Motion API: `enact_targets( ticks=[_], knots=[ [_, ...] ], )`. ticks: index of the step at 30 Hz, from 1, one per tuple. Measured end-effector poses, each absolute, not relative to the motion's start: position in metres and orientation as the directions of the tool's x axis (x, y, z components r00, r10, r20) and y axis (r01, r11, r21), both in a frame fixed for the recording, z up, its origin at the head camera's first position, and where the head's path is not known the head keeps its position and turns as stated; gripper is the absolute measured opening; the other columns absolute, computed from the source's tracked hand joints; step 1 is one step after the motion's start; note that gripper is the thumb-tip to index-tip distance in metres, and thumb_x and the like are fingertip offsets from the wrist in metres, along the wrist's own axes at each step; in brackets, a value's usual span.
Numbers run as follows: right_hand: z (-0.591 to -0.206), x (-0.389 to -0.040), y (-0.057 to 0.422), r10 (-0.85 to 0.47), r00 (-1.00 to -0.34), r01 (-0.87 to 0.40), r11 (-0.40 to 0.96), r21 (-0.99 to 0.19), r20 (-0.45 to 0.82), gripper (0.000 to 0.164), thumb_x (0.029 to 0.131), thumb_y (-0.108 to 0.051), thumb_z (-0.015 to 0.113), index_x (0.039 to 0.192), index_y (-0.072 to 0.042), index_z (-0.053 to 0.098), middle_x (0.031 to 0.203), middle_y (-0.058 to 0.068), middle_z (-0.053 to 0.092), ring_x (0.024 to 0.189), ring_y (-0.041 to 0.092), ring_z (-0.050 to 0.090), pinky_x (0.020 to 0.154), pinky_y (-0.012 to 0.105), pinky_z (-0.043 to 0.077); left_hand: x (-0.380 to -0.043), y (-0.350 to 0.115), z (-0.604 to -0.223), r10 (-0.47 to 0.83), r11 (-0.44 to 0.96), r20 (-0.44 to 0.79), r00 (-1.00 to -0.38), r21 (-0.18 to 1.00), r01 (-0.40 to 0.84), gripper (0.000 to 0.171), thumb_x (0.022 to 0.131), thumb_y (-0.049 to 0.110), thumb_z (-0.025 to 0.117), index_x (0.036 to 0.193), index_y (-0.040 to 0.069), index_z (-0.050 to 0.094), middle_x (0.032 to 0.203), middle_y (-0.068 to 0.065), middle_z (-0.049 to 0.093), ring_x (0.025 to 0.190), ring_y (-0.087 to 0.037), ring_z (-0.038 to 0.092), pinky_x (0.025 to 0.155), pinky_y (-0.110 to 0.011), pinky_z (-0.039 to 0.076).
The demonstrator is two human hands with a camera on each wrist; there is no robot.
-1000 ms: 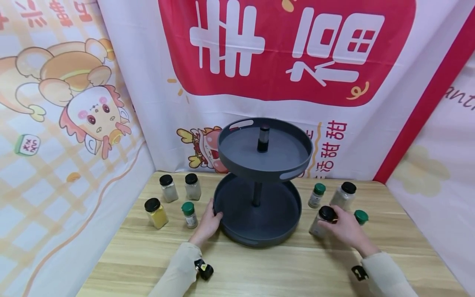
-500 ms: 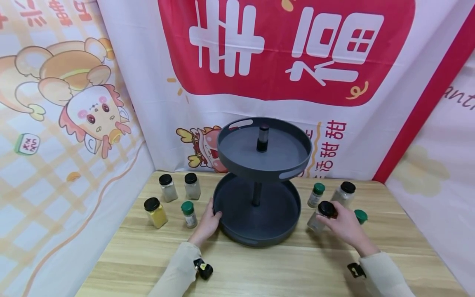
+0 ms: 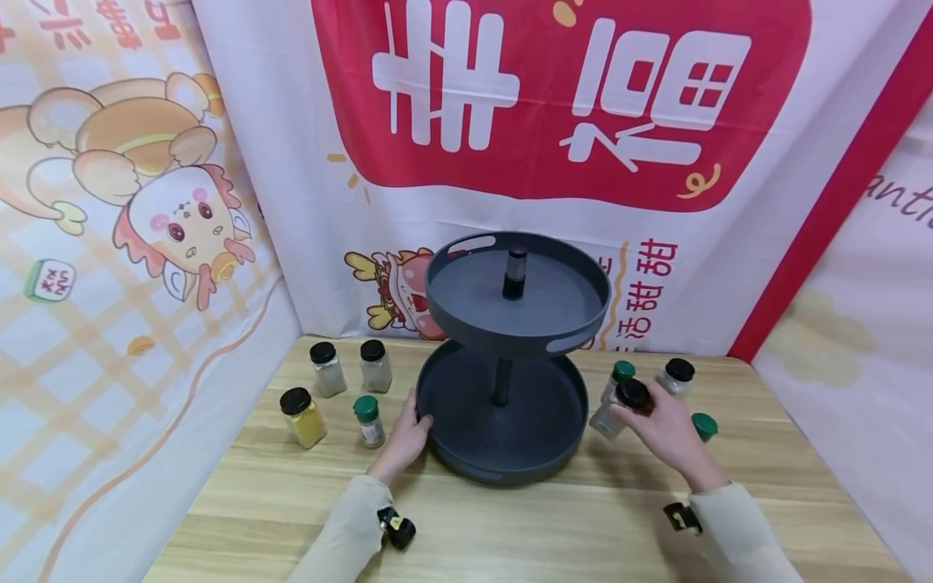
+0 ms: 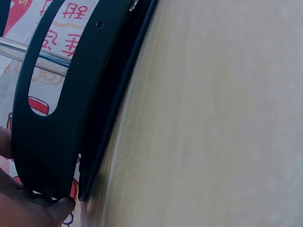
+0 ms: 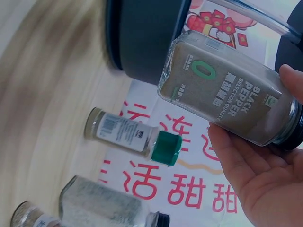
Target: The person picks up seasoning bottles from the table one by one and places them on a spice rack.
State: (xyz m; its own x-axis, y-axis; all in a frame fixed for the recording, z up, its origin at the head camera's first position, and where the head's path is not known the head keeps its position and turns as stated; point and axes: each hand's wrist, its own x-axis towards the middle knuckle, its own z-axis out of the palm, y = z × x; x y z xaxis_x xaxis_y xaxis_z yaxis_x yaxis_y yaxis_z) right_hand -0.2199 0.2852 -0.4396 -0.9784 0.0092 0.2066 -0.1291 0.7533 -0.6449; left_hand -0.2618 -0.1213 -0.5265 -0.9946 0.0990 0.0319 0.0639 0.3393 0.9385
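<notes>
A black-lidded glass jar of black pepper (image 5: 222, 90) is in my right hand (image 3: 666, 433), pinched between thumb and fingers near the lid. It hangs tilted above the wood table, to the right of a dark grey two-tier round tray (image 3: 503, 465). My left hand (image 3: 404, 437) grips the left wall of the tray's lower tier. In the left wrist view, that tray wall (image 4: 52, 151) stands between the thumb and the fingers (image 4: 57, 210). Behind the pepper jar, a small green-capped jar (image 5: 125, 135) is partly covered in the head view.
At right stand another black-lidded jar (image 3: 676, 376) and a green-capped jar (image 3: 704, 427). Left of the tray are a yellow spice jar (image 3: 306, 421), two pale black-lidded jars (image 3: 330, 372) and a green-capped jar (image 3: 369, 425). Printed cloth (image 3: 350, 283) hangs behind the table (image 3: 510, 526).
My right hand has lifted the black pepper jar and carried it left and a little away from me, toward the tray, tilting it. My left hand has stayed on the tray.
</notes>
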Motion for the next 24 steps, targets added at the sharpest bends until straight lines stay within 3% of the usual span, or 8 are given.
enact_targets(
  ticks=[10,24],
  knots=[
    [-0.432,-0.230,0.272,-0.001,-0.967,-0.167,0.761,-0.627,0.256,0.067,0.082,-0.056,0.065,0.120,-0.001,0.055,0.101,0.016,0.064,0.086,0.025,0.061,0.069,0.038,0.052,-0.263,-0.121,-0.528,0.096,0.345,0.052,-0.994,0.935,0.083,0.064,0.096,0.001,0.042,0.146,-0.011,0.005,0.151,-0.031,0.006,0.139,-0.041,0.008,0.112,-0.051,0.009],
    [-0.424,-0.250,0.255,-0.049,-0.959,-0.219,0.752,-0.622,0.279,0.055,0.082,-0.047,0.070,0.115,-0.005,0.058,0.093,0.011,0.065,0.077,0.021,0.059,0.062,0.033,0.048,-0.263,-0.120,-0.527,0.093,0.342,0.053,-0.994,0.936,0.082,0.064,0.096,0.002,0.042,0.146,-0.011,0.006,0.152,-0.030,0.007,0.139,-0.040,0.008,0.113,-0.050,0.010]
  ],
)
